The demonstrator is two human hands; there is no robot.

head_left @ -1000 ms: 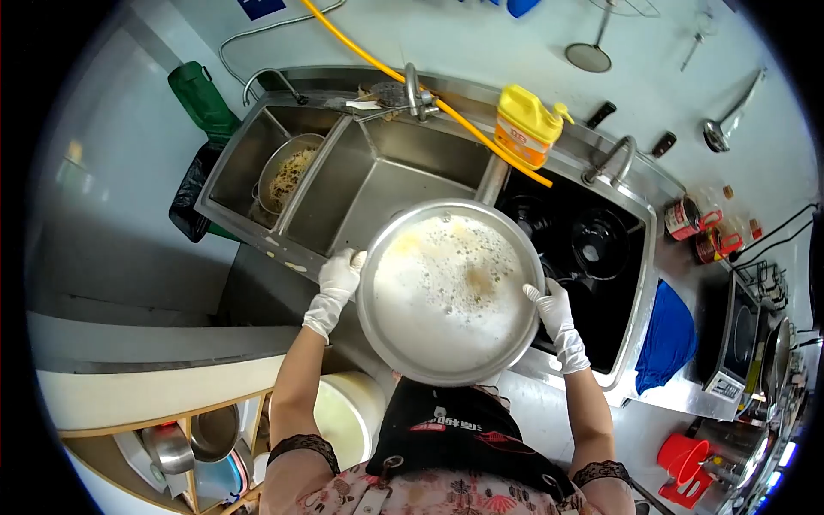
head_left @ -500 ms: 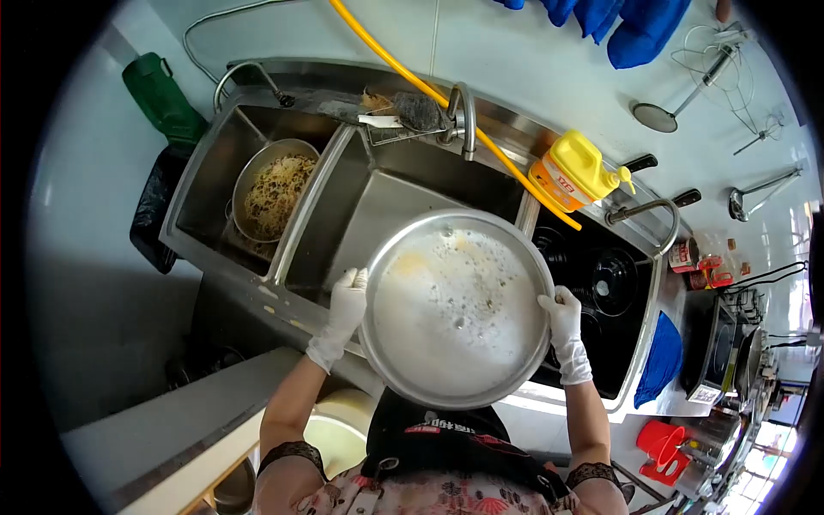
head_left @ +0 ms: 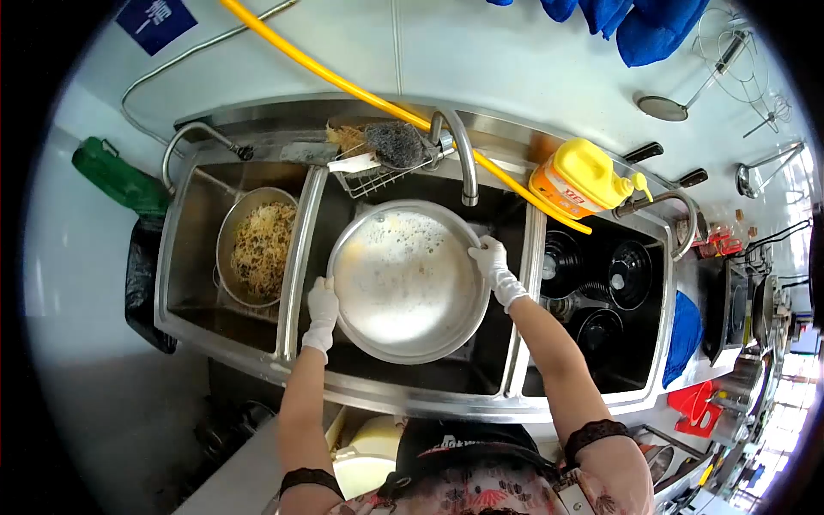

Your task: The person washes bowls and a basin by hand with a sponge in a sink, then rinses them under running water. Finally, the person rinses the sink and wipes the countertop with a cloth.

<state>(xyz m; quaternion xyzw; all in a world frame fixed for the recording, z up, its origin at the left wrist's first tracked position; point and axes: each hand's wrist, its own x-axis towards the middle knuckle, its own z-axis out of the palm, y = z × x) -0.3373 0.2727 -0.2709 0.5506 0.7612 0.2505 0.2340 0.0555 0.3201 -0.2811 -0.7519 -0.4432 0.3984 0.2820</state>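
Note:
Both of my hands, in white gloves, hold a large round metal basin [head_left: 408, 292] by its rim. It holds whitish, sudsy-looking liquid with specks and sits over the middle sink compartment [head_left: 506, 257], below the curved faucet [head_left: 468, 163]. My left hand [head_left: 322, 309] is closed on the left side of the rim, thumb on top. On the right side, my right hand [head_left: 493, 259] grips the rim higher up, its fingers partly hidden beneath.
A pot [head_left: 221, 257] of noodle-like scraps stands in the left compartment. Black bowls [head_left: 631, 275] lie in the right one. Behind are a wire rack [head_left: 378, 182] with a scouring pad [head_left: 396, 144], a yellow jug [head_left: 579, 176] and a yellow hose [head_left: 326, 77].
The basin has moved forward and left, from over the front edge to within the middle compartment. Both hands have travelled with it, still on the rim. The view has shifted.

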